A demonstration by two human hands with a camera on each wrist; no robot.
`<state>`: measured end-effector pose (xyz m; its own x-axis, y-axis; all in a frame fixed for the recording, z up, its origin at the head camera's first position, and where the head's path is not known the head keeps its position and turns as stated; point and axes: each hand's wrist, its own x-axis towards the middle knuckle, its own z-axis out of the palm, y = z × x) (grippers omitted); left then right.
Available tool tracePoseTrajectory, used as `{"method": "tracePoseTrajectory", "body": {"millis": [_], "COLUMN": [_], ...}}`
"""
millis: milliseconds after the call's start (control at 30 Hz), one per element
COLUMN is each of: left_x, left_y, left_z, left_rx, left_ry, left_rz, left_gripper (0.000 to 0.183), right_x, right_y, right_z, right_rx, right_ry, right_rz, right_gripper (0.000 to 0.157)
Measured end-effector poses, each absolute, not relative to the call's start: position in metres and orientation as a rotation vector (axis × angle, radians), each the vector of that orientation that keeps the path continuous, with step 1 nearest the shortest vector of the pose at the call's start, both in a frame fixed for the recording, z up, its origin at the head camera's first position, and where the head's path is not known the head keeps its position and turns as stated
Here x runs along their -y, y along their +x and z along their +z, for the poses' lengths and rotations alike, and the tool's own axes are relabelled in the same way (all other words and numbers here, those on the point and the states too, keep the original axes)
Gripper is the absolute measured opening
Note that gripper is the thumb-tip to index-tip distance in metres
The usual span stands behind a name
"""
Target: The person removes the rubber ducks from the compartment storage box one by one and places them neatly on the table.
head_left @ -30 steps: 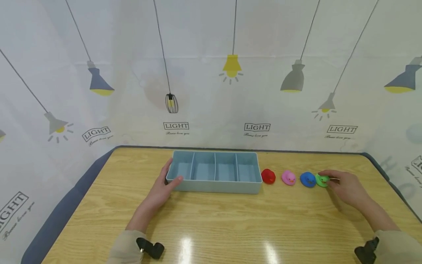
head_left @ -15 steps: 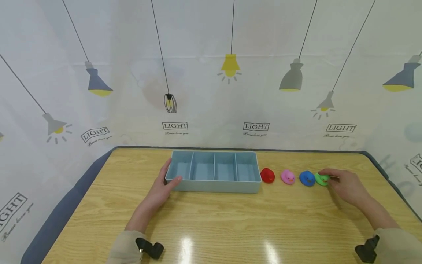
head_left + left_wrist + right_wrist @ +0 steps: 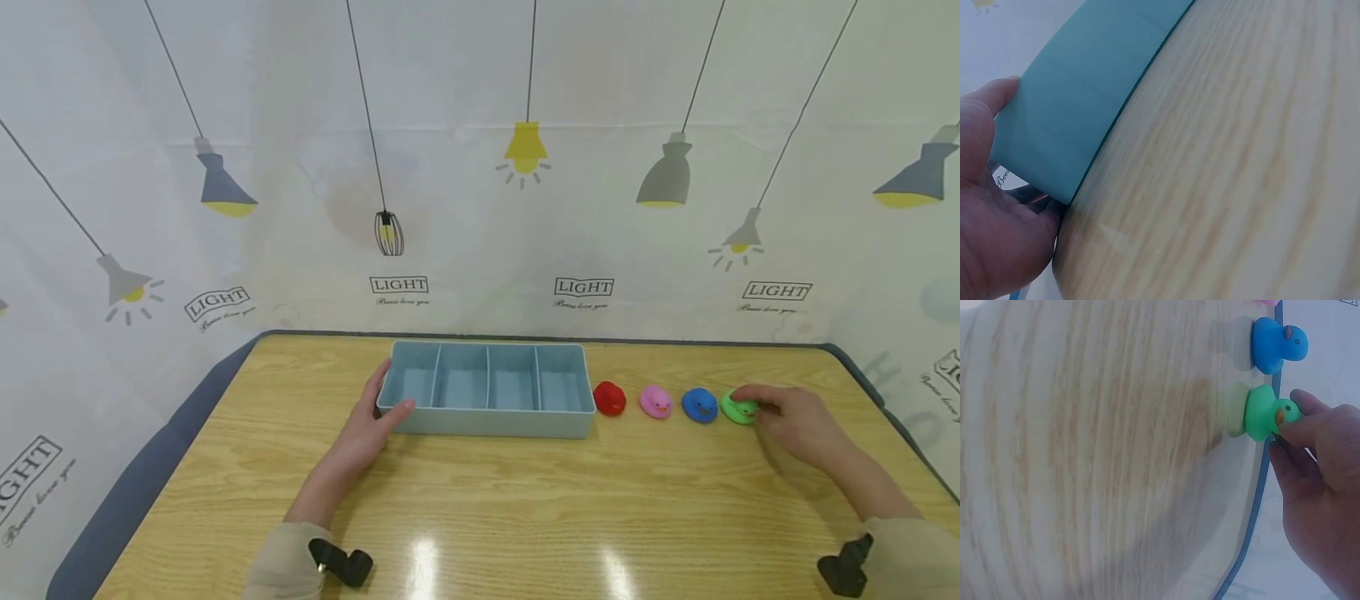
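Observation:
A light blue divided box (image 3: 491,423) stands on the table at the middle, its compartments bare inside. My left hand (image 3: 367,427) grips its left end, thumb over the front rim and fingers along the side; the left wrist view shows the thumb (image 3: 1002,92) against the box wall. To the right sit several toy ducks in a row: red (image 3: 610,399), pink (image 3: 656,402), blue (image 3: 700,405) and green. My right hand (image 3: 801,425) pinches the green toy duck (image 3: 1261,414) by the head, thumb by the beak and forefinger behind. The duck's base is at the tabletop.
The wood-grain table (image 3: 525,508) has a dark blue edge along its back and sides. Behind it hangs a pale curtain (image 3: 465,167) printed with lamps. The red duck sits close beside the box's right end.
My right hand has shifted slightly right with the green duck, widening the gap between it and the blue one. The left hand and the box have stayed put.

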<state>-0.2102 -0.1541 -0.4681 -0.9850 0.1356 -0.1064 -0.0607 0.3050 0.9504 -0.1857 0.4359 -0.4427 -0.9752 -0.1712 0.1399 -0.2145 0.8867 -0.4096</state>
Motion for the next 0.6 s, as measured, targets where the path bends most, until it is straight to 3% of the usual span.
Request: {"method": "tracePoseTrajectory", "body": {"millis": [600], "left_x": [0.1553], "left_y": [-0.2109], "left_z": [-0.4670], "left_rx": [-2.382], "left_ry": [0.072], "left_rz": [1.752], "left_gripper": [0.085], "right_x": [-0.4406], "right_y": [-0.1895], "right_z": [-0.4459], "right_rx": [2.910], "right_ry": [0.368], "right_rz": [0.621], "right_gripper": [0.023]}}
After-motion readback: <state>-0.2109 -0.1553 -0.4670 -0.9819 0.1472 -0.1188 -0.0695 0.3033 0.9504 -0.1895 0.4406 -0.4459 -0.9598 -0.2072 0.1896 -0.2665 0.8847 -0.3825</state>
